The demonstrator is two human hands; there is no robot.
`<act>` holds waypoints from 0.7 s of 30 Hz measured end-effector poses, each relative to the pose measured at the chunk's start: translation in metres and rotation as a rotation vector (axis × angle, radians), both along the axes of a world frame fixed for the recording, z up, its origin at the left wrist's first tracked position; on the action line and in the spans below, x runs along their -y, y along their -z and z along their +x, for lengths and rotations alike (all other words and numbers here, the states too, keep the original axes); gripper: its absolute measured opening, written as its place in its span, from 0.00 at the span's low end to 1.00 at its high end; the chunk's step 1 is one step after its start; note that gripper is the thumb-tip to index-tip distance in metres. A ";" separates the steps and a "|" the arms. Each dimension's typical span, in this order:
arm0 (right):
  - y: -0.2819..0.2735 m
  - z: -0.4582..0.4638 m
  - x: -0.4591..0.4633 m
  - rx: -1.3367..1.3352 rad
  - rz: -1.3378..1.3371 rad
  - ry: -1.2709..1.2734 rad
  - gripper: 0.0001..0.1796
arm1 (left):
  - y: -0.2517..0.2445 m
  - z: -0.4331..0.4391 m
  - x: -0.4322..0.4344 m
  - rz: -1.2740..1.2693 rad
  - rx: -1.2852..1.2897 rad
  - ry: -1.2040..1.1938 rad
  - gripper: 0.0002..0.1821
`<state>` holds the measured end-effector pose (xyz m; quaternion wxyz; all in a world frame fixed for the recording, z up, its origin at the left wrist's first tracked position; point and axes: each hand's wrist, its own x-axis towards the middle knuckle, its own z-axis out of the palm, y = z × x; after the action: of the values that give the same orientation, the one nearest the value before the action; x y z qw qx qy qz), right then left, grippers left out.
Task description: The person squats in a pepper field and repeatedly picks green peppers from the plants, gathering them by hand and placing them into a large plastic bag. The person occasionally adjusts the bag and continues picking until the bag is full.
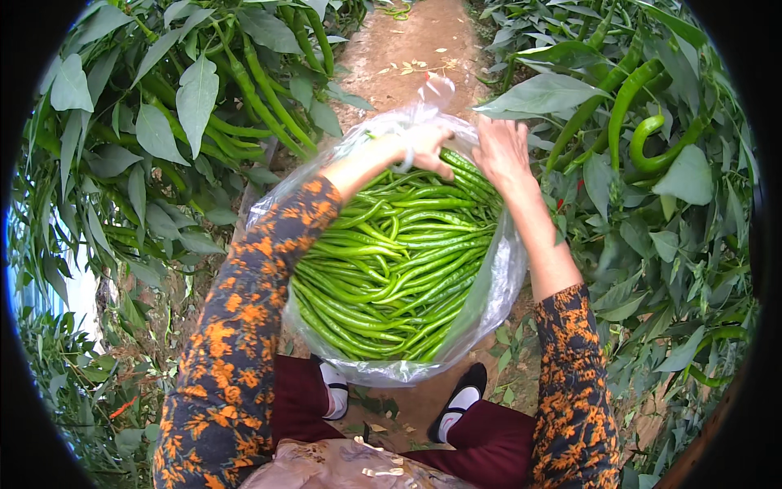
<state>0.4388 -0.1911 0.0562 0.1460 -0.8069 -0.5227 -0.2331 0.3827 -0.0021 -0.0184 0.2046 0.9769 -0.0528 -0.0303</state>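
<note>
A clear plastic bag (510, 263) stands open on the ground between my feet, full of long green chili peppers (391, 269). Most of the peppers lie side by side, roughly crosswise, in packed layers. My left hand (427, 150), with a pale bracelet at the wrist, is over the bag's far side; its fingers are spread just above the peppers, slightly blurred. At the far right rim, my right hand (504, 147) has its fingers curled over the plastic edge. The fingertips of that hand are partly hidden. Beyond my hands, a loose twist of plastic (435, 95) sticks up.
Pepper plants (195, 116) crowd the left side, and more plants (660, 122) with hanging peppers line the right. A bare soil path (406, 43) runs ahead, with dry leaves (421, 66) on it. My black shoes (473, 382) flank the bag's near side.
</note>
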 end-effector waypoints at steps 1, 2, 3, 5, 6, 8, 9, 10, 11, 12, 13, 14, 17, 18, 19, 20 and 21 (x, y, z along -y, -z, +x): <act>0.001 0.000 -0.008 -0.006 -0.073 0.015 0.17 | -0.008 -0.004 -0.018 -0.040 -0.003 0.028 0.45; 0.003 -0.003 -0.018 -0.150 0.082 -0.132 0.12 | -0.014 -0.010 -0.034 0.047 0.055 0.068 0.42; 0.005 -0.005 -0.026 -0.040 0.248 -0.343 0.13 | -0.019 -0.014 -0.048 0.116 0.105 0.093 0.40; 0.017 -0.013 -0.037 -0.369 -0.303 -0.112 0.17 | -0.026 -0.027 -0.069 0.263 0.233 0.069 0.27; 0.026 -0.016 -0.040 -0.379 -0.382 -0.064 0.24 | -0.025 -0.035 -0.073 0.290 0.313 0.014 0.22; 0.047 -0.019 -0.042 -0.342 -0.407 -0.004 0.25 | -0.020 -0.050 -0.072 0.382 0.374 -0.192 0.15; 0.058 -0.019 -0.041 -0.332 -0.430 0.029 0.25 | -0.014 -0.060 -0.067 0.430 0.463 -0.283 0.13; 0.069 -0.018 -0.041 -0.327 -0.394 0.023 0.24 | -0.009 -0.067 -0.064 0.409 0.332 -0.381 0.15; 0.079 -0.016 -0.041 -0.178 -0.324 -0.031 0.23 | -0.004 -0.073 -0.061 0.470 0.262 -0.397 0.17; 0.088 -0.013 -0.041 -0.062 -0.322 -0.057 0.22 | 0.001 -0.078 -0.060 0.541 0.259 -0.425 0.20; 0.095 -0.011 -0.041 0.079 -0.340 -0.049 0.21 | 0.005 -0.081 -0.060 0.604 0.291 -0.445 0.22; 0.102 -0.010 -0.042 0.044 -0.296 -0.064 0.19 | 0.009 -0.081 -0.061 0.593 0.322 -0.450 0.21; 0.112 -0.010 -0.047 0.002 -0.200 -0.161 0.13 | 0.013 -0.076 -0.069 0.536 0.246 -0.475 0.15; 0.114 -0.011 -0.048 -0.002 -0.177 -0.147 0.14 | 0.014 -0.073 -0.071 0.515 0.153 -0.488 0.13; 0.115 -0.012 -0.050 -0.085 -0.172 -0.127 0.15 | 0.013 -0.070 -0.072 0.491 0.108 -0.496 0.11; 0.116 -0.013 -0.051 -0.169 -0.169 -0.108 0.15 | 0.014 -0.069 -0.072 0.505 0.071 -0.493 0.09; 0.118 -0.015 -0.053 -0.250 -0.165 -0.088 0.15 | 0.013 -0.067 -0.071 0.514 0.084 -0.488 0.08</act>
<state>0.4242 -0.1382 -0.0614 0.1532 -0.8151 -0.5529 -0.0804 0.3156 0.0693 -0.0313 -0.0492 0.9808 0.1828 0.0474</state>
